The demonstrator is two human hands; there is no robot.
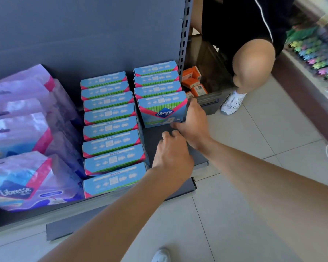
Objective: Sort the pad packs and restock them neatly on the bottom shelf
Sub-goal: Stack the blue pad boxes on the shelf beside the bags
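Observation:
Blue Libresse pad packs stand in two rows on the dark bottom shelf point(155, 137). The left row point(111, 129) holds several packs, front to back. The right row point(156, 80) is shorter, and its front pack point(162, 110) faces me. My right hand point(192, 125) grips that front pack at its right edge, thumb on its side, fingers at its lower corner. My left hand point(171, 150) hovers over the bare shelf just in front of it, fingers loosely curled and holding nothing.
Purple Libresse bags point(25, 133) are piled on the shelf's left. A grey perforated upright point(184, 40) bounds the shelf at the right. Behind it a dark bin holds orange boxes point(194, 82). Another person crouches at the upper right, knee point(252, 61) and white shoe point(231, 102) close by. Tiled floor lies below.

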